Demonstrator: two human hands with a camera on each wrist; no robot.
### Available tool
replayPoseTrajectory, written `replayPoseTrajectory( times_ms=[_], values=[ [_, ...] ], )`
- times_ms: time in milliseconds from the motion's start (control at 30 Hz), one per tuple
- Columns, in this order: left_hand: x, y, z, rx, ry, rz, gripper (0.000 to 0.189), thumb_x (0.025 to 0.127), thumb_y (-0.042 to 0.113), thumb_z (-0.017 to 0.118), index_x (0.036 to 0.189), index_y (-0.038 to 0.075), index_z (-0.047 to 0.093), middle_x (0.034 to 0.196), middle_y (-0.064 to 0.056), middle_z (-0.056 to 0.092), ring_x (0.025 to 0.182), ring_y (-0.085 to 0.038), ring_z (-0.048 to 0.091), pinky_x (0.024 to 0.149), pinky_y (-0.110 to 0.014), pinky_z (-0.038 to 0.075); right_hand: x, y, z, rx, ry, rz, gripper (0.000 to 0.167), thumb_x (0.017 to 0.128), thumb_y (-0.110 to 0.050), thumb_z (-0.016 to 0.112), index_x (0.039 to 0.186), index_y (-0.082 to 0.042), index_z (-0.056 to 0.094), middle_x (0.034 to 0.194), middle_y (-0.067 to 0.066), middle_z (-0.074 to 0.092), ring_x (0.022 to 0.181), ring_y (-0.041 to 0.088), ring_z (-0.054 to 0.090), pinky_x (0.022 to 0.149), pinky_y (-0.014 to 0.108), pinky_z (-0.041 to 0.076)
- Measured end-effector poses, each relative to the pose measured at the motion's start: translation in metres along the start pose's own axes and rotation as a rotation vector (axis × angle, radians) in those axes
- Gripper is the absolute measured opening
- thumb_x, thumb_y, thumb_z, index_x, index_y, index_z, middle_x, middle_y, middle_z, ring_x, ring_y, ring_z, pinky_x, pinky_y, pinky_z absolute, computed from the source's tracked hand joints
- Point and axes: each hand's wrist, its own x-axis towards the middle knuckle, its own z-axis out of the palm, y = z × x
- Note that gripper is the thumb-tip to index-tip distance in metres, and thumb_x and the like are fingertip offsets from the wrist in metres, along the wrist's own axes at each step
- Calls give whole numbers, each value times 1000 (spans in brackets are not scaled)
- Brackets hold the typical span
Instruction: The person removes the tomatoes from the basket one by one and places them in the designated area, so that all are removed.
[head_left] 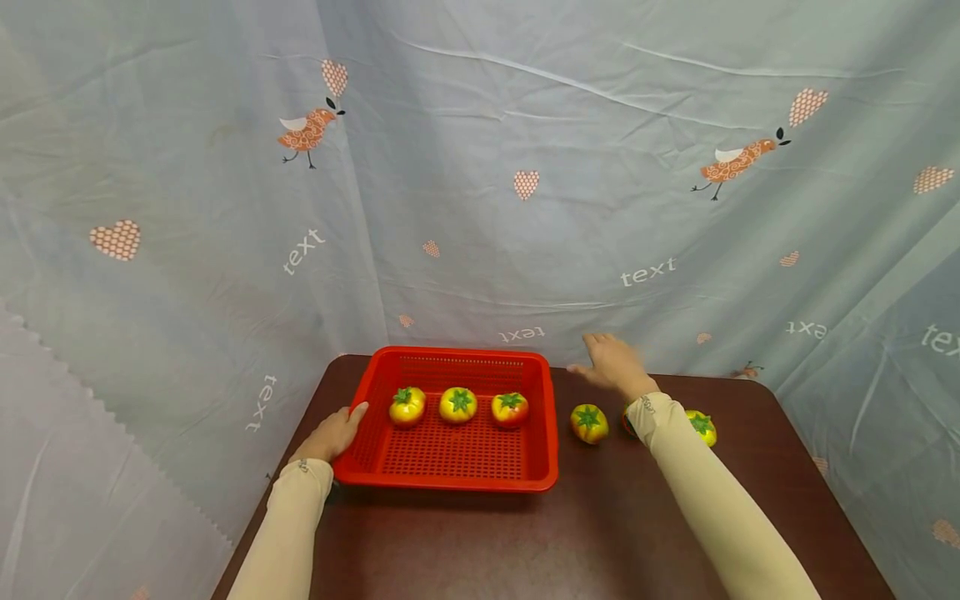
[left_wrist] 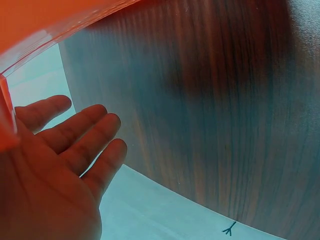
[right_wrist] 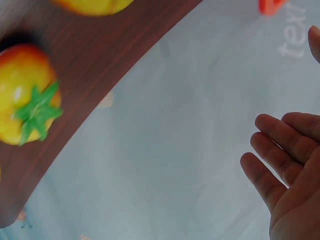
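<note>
Basket (head_left: 450, 482): red, w/ perforated floor, stood on dark wood-patterned surface (head_left: 480, 550), L of the R arm.
Fruits inside: three pcs, yellow-red w/ green leaf tops, in one row across the basket, namely L fruit (head_left: 407, 409), mid. fruit (head_left: 457, 406) and R fruit (head_left: 510, 412); the row lay nearer to the far wall.
Fruits outside: three pcs on the surface, to the R of basket. First loose fruit (head_left: 589, 425) was just beside it; second loose fruit (head_left: 630, 427) was mostly hidden behind the R wrist; third loose fruit (head_left: 703, 428) was partly covered by the sleeve (head_left: 720, 500).
L hand (head_left: 330, 435): at the L rim, thumb along it; the other fingers (left_wrist: 92, 135) were rather straight and apart, below the rim, w/out curling round it.
R hand (head_left: 613, 365): above far edge of surface, blurred; fingers extended, slightly spread, palm bare, nothing held.
Step in hand: prob. shifting fruits into basket, abt half done by count, R hand btwn two picks; direction not 100% sure.
Next move: seemed to call for R hand coming down on the first loose fruit, fingers bent round its smooth sides, w/ L hand steadying the basket.
</note>
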Motion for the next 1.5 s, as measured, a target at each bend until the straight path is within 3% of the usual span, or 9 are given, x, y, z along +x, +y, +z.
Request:
replayPoseTrajectory(
  times_ms=[300, 733, 1200, 1500],
  values=[
    [4, -2, 2, -2, -1, 16, 75, 104, 52, 25, 136, -16, 36, 112, -27, 57, 95, -34, 59, 94, -55, 46, 13, -37, 8, -2, 14, -98, 75, 91, -45, 66, 141, 6, 44, 140, 23, 53, 131, 39, 48, 109, 51, 38],
    [2, -1, 2, 15, 6, 22, 74, 105, 50, 25, 136, -16, 36, 109, -25, 58, 94, -34, 58, 93, -55, 45, 21, -65, 25, -76, -12, -192, 72, 91, -49, 64, 137, 5, 49, 132, 21, 58, 125, 37, 52, 104, 49, 43],
    [3, -2, 1, 17, 9, 15, 75, 105, 52, 25, 137, -15, 35, 111, -26, 57, 95, -35, 57, 93, -56, 44, 25, -93, 41, -138, -79, -239, 75, 90, -51, 64, 141, 1, 48, 132, 17, 59, 125, 33, 52, 105, 46, 43],
    [2, -1, 1, -7, -3, 3, 75, 104, 53, 25, 137, -14, 35, 111, -25, 58, 93, -33, 59, 92, -54, 46, 26, -102, 54, -164, -171, -212, 77, 90, -55, 63, 143, -2, 47, 139, 13, 56, 130, 30, 49, 110, 43, 39]
  ],
)
